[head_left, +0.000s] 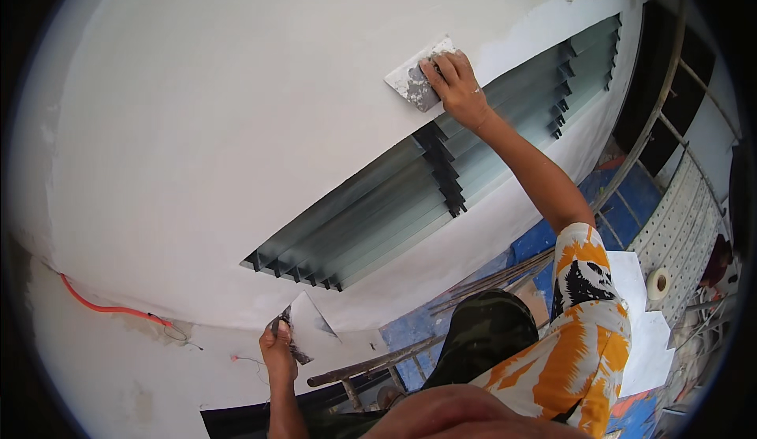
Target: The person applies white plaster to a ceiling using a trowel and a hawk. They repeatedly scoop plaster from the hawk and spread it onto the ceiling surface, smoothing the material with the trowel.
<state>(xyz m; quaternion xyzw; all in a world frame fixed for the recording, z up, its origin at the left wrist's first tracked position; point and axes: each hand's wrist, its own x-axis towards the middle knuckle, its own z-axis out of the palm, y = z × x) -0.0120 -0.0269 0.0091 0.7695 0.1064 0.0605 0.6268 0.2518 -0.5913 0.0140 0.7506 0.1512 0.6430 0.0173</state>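
My right hand (pixel 461 92) is closed around the grey handle of a wide putty knife (pixel 406 76), whose blade lies against the white wall (pixel 205 139) just above a louvred window (pixel 355 222). White putty smears cover its blade and handle, and some specks dot my fingers. Lower down on the left, my left hand (pixel 277 352) grips a second wide putty knife (pixel 314 325) by its dark, putty-stained handle. That blade is held up below the window's lower left corner; whether it touches the wall I cannot tell.
An orange conduit (pixel 110 307) with loose wire ends juts from the wall at left. Scaffold rails (pixel 371 362) run below me and at right. A perforated metal plank (pixel 682 226) carries a tape roll (pixel 661 283) and white sheets (pixel 643 352). Blue sheeting (pixel 540 238) lies below.
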